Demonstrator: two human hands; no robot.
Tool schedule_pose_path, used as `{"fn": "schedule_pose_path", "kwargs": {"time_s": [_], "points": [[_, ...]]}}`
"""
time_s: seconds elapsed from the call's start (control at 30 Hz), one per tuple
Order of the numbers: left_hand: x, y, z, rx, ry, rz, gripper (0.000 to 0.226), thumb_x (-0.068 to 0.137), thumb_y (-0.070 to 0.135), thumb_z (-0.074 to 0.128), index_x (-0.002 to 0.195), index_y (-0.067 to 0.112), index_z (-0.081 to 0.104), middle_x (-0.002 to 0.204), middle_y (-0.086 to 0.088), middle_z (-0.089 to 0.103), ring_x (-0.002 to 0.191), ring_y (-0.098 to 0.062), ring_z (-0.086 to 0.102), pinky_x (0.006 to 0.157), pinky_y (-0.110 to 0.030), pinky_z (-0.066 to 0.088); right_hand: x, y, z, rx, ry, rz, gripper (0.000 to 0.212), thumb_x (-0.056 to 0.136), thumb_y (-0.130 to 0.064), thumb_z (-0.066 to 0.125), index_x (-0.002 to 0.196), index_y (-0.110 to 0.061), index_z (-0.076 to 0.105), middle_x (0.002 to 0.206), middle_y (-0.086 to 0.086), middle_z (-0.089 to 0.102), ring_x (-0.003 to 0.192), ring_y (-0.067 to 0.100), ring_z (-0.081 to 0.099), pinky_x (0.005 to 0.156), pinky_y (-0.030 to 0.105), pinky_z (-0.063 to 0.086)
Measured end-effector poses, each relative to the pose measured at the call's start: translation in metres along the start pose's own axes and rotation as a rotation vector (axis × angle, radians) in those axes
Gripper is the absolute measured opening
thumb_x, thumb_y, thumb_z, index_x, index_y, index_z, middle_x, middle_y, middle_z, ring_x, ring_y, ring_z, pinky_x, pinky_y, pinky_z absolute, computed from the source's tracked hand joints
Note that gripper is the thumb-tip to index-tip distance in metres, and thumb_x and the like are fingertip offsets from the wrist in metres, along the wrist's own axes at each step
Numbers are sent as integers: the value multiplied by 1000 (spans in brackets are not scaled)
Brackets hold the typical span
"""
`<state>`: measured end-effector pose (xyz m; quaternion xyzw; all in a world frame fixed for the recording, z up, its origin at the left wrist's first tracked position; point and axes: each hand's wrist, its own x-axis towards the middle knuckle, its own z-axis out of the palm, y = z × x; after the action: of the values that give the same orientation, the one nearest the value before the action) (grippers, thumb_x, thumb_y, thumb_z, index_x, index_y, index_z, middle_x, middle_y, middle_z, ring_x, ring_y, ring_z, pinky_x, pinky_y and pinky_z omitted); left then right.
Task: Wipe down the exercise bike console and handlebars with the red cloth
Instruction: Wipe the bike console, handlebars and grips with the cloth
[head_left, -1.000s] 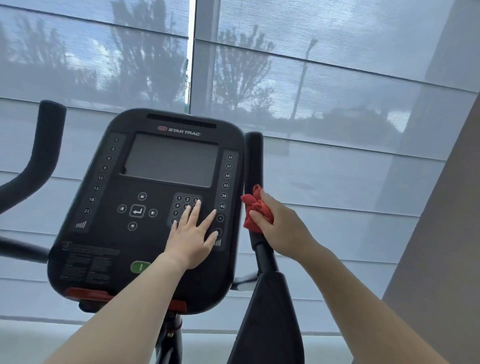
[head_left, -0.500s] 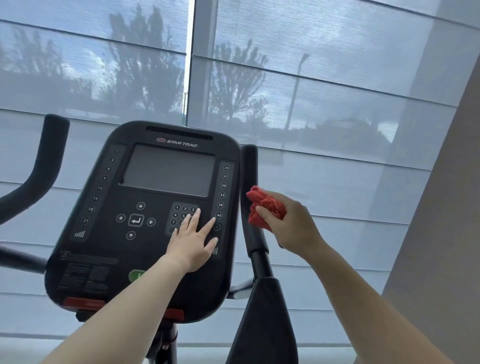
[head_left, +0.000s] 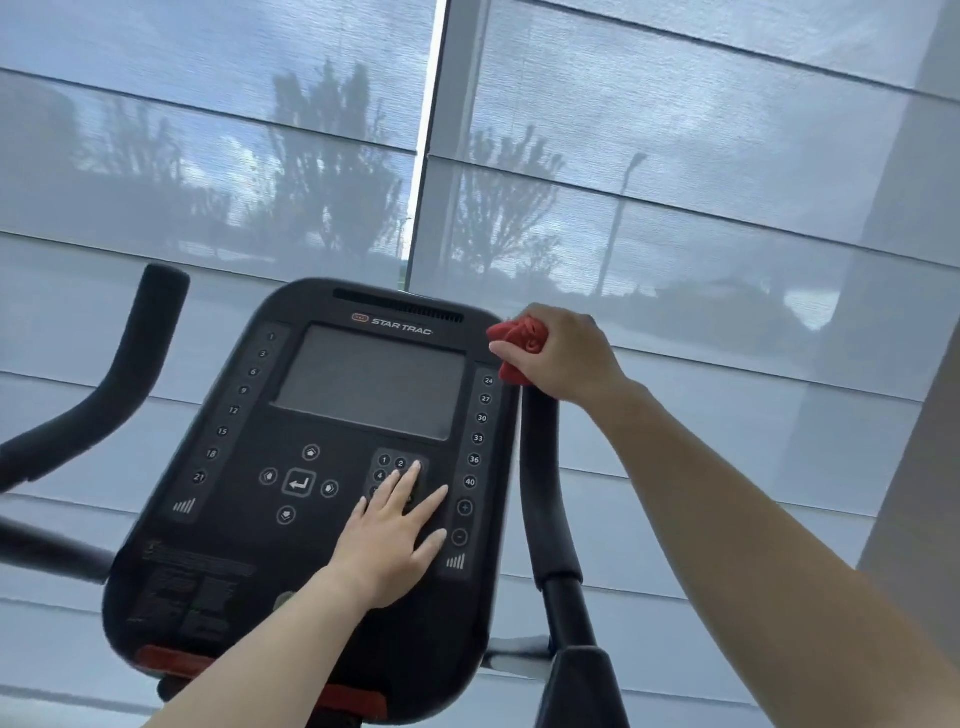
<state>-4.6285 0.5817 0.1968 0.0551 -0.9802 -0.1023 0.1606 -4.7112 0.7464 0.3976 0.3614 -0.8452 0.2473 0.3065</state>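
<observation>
The black Star Trac console (head_left: 234, 519) fills the middle, its dark screen above a keypad. My left hand (head_left: 392, 538) lies flat on the keypad with its fingers spread, holding nothing. My right hand (head_left: 566, 356) grips the bunched red cloth (head_left: 517, 340) and presses it over the top end of the right handlebar (head_left: 545, 488), just beside the console's upper right corner. The tip of that bar is hidden under the cloth and hand. The left handlebar (head_left: 135, 358) curves up at the left, untouched.
Behind the bike hangs a grey roller blind over a window (head_left: 675, 208), with a vertical gap of light between two panels. A pale wall (head_left: 924, 493) rises at the right edge. A red strip (head_left: 176, 662) runs under the console.
My right hand has slid the red cloth up the right handlebar from its middle to its top end. My left hand stays on the keypad. The view has tilted upward.
</observation>
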Motion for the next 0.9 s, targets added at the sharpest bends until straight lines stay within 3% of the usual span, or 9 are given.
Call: {"fn": "schedule_pose_path", "kwargs": {"time_s": [0.1,0.2,0.3,0.4,0.5,0.6,0.7,0.77,0.9], "points": [[-1,-2,3,8,5,5,54,98,51,22,147,45,0,156,10,-22,143,-11,-19,118,-41,0,2,3,2,-61,4,-56,30,73,-49,69,86,-23,63,86,-6,69,81,15,62,77,35,52],[-1,-3,4,24,5,0,57,95,56,17,147,45,-1,155,9,-23,143,-12,-20,117,-41,-2,-8,7,10,-47,113,-130,27,76,-40,72,94,-21,64,87,-2,63,81,17,58,75,30,48],[-1,-2,7,14,18,7,78,71,66,-6,146,46,-3,155,9,-24,143,-12,-20,117,-41,-2,-18,11,21,29,226,-188,25,79,-33,71,101,-23,66,93,-4,63,89,16,58,79,27,47],[-1,-3,9,13,17,10,85,64,65,-10,146,45,-4,155,9,-24,143,-13,-20,117,-42,-2,-27,14,24,138,315,-230,30,80,-25,71,110,-22,65,102,-4,65,97,15,60,86,31,51],[0,-3,8,22,16,10,71,79,65,1,147,45,-3,156,8,-23,144,-14,-20,117,-42,-1,-34,17,26,222,353,-204,39,81,-21,71,119,-20,62,110,-4,64,101,8,60,89,22,50],[-1,-3,7,27,10,11,56,97,52,21,148,43,-2,156,7,-22,144,-14,-20,117,-42,-2,-41,18,31,397,316,-114,46,84,-21,68,128,-24,53,116,-7,64,107,7,60,86,31,55],[-3,-2,7,28,8,12,57,98,50,23,148,43,-2,156,7,-23,144,-14,-20,117,-42,-2,-56,16,33,370,334,-2,56,86,-22,66,138,-26,44,119,-10,62,105,-3,57,93,14,45],[-3,-1,8,37,9,11,57,98,50,23,148,42,-3,156,6,-23,144,-15,-20,118,-43,-2,-69,12,33,358,309,58,61,87,-24,65,142,-23,37,113,-13,59,97,-7,52,86,-3,33],[-4,-1,9,45,11,6,59,95,55,17,147,42,-5,156,5,-23,144,-16,-20,118,-43,-2,-109,14,40,334,158,184,64,88,-28,63,144,-25,32,101,-17,56,90,-3,51,74,-8,29]]}}
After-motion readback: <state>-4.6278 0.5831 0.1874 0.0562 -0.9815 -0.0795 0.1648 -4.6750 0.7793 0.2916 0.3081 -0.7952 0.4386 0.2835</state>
